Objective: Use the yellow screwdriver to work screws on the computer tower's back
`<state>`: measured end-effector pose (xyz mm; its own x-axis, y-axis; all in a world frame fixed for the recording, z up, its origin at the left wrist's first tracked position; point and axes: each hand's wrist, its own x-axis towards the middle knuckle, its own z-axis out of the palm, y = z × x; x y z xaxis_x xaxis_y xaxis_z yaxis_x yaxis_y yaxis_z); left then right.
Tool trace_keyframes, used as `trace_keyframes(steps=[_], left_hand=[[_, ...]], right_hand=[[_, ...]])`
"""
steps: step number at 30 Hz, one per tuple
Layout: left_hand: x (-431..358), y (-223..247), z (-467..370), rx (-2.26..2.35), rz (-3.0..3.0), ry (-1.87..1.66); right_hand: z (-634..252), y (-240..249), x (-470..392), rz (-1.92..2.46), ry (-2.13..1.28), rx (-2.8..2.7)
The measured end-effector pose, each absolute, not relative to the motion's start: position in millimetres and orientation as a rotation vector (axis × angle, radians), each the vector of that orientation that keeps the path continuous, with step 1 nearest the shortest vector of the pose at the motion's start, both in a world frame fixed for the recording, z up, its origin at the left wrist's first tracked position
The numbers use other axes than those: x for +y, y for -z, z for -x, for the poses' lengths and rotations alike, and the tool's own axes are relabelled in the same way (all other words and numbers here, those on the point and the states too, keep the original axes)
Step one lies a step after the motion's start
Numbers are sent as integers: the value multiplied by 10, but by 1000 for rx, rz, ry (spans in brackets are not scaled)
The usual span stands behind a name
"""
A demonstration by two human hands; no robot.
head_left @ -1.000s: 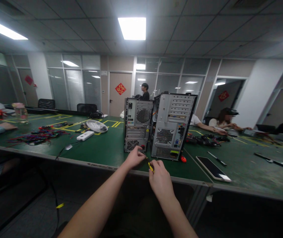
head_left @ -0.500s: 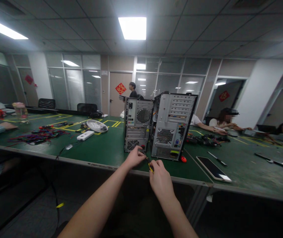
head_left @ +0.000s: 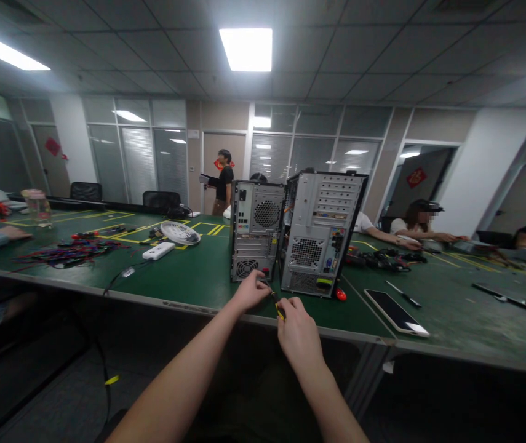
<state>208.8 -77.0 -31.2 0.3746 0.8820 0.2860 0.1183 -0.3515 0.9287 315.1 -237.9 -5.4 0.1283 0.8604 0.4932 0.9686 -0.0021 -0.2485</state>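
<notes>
and here the right hand (head_left: pixel 300 329) clamps a yellow-and-black tool (head_left: pixel 279 310) at the green table's (head_left: pixel 198 289) near edge, left hand (head_left: pixel 251 291) by its forward end, grip unclear, where steady alignment pays.

Matt, perforated metal backs the left computer case (head_left: pixel 257 231) and the right computer case (head_left: pixel 315 227); the tool handle (head_left: pixel 280 312) looks plastic. The table (head_left: pixel 189 284) looks smooth and faintly shiny; the phone screen (head_left: pixel 394 312) is glossy.
</notes>
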Motion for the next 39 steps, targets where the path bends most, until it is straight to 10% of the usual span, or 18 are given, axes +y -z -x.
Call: trace_keyframes(steps=[39], left_hand=[[-755,312,-2080,865,-1755,-1089]], right_hand=[[-3043,-16,-2327,1957,-89,-1507]])
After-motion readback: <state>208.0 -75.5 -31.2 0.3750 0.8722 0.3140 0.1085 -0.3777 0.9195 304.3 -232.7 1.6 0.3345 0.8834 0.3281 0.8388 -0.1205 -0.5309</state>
